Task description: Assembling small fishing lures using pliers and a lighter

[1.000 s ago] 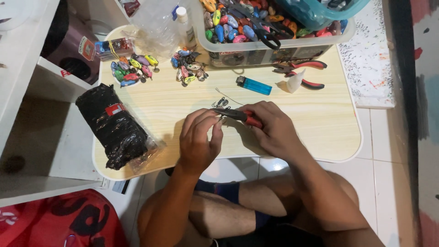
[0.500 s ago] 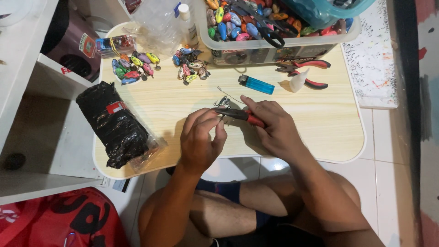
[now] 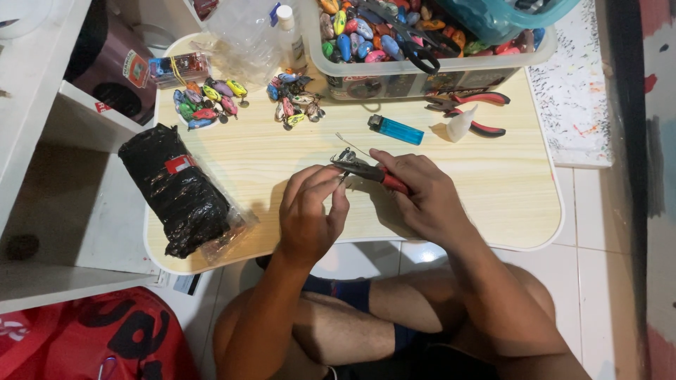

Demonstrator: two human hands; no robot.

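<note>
My right hand grips red-handled pliers whose jaws point left over the low wooden table. My left hand pinches a small metal piece right at the jaw tips; a thin wire sticks up from there. The piece is too small to make out further.
A black wrapped bundle lies at the table's left. Behind are two heaps of small colourful lures, a blue lighter, more red pliers, a white glue bottle and a clear tub of lures with scissors.
Both hands stay together over the table's middle with the pliers; the fingers of my left hand have shifted slightly at the jaw tips.
</note>
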